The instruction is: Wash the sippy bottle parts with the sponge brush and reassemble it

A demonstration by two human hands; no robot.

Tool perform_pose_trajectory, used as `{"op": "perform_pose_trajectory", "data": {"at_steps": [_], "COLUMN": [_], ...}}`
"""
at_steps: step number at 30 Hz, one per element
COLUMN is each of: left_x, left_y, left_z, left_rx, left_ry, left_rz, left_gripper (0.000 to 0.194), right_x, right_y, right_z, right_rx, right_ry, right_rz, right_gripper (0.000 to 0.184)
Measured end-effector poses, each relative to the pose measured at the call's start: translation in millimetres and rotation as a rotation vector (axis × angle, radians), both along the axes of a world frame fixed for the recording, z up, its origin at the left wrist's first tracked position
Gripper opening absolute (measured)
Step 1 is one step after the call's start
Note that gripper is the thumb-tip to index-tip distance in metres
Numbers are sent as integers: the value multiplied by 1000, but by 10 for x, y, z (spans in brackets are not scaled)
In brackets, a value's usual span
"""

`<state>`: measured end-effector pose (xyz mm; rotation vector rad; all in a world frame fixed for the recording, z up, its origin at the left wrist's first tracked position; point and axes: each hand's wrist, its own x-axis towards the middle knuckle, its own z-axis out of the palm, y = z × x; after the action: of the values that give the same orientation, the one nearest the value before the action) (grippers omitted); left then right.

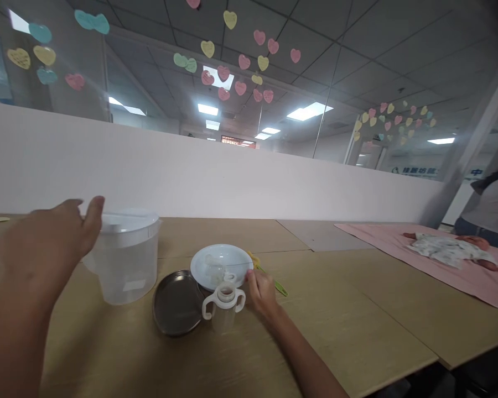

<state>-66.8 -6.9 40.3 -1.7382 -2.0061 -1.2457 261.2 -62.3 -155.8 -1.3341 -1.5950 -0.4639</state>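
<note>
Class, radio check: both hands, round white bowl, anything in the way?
Left hand raised near translucent plastic bucket. Right hand at rim of round white bowl, grip unclear. Clear bottle with white handles crowds bowl's near side.

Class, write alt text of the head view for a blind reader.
A person's right hand is at the rim of a white bowl, near a two-handled bottle and metal tray; the left hand hovers by a translucent bucket.
</note>
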Motion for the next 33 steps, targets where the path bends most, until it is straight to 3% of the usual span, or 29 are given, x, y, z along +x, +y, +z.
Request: {"op": "perform_pose_trajectory", "data": {"at_steps": [1, 2, 4, 5, 6, 10, 13, 16, 33], "left_x": [157, 340, 743, 941, 1124, 1603, 1725, 1763, 1782], "left_y": [-134, -238, -317, -288, -217, 273, 580, 709, 635], "left_z": [22, 12, -121, -241, -389, -1039, -1345, -1453, -1494], "left_rx": [29, 63, 93, 40, -31, -196, -220, -220, -124], "left_ry": [91, 156, 155, 188, 254, 497, 539, 576, 695], "left_rz": [16, -67, -456, -663, -775, -959, -964, -935, -854], "left_gripper": [56, 51, 43, 42, 41, 35, 34, 32, 26], "right_x": [36, 77, 168, 215, 260, 395, 437, 439, 406], "right_y": [12, 28, 67, 88, 108, 176, 216, 240, 223], "right_z": [6, 11, 17, 16, 10, -59, -136, -185, -157], "right_rx": [1, -3, -35, -64, -102, -363, -582, -696, -762], "right_ry": [64, 111, 146, 140, 127, 57, -19, -52, 14], "right_rz": [-50, -107, -218, -270, -319, -517, -600, -610, -525], "right_gripper": [49, 47, 42, 38, 34, 20, 20, 23, 26]}}
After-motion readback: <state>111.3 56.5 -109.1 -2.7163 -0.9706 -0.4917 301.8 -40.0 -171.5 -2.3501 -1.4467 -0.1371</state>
